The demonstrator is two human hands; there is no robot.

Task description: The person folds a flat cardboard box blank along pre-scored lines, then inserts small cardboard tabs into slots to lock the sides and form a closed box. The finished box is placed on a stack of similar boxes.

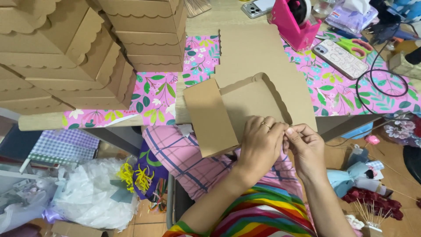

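Observation:
A flat brown cardboard box blank point(245, 98) with scalloped edges lies partly folded at the table's near edge, one flap point(209, 116) hanging toward my lap. My left hand point(259, 142) and my right hand point(307, 147) meet at the blank's near right corner, fingertips pinched together on its edge. A ring sits on a finger of my left hand. What lies between the fingertips is too small to make out.
Stacks of finished scalloped brown boxes point(74, 52) fill the table's left and back. A pink tape dispenser point(294, 22), two phones point(340, 58), green scissors point(357, 46) and a black cable point(386, 74) lie at right on the pink floral tablecloth point(153, 94). Bags and flowers crowd the floor.

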